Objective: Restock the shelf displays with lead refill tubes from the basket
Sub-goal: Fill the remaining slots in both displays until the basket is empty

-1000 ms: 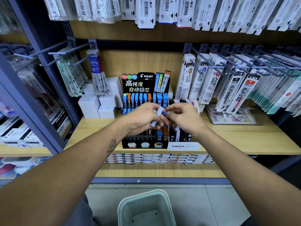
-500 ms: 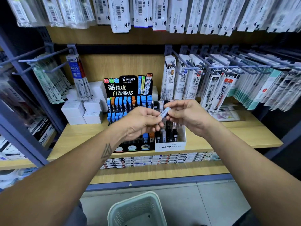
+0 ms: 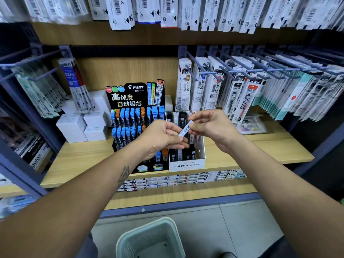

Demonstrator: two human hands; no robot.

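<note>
Lead refill tube being sorted in hand, ahead of slotting.
Near: pale green basket sitting on the floor. Middle: left hand and right hand each pinching an end of one white lead refill tube, grip narrow. Far: MONO display box and PILOT display waiting on the shelf; next likely needing a free MONO slot.

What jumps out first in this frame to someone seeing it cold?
Dead centre, the left hand and right hand together pinch a small white lead refill tube with a barcode, tilted, in front of the shelf. Just behind them stands the black Pilot display packed with blue and orange tubes, with the white Mono box beside it on its right. At the bottom edge, a pale green basket sits on the floor.
</note>
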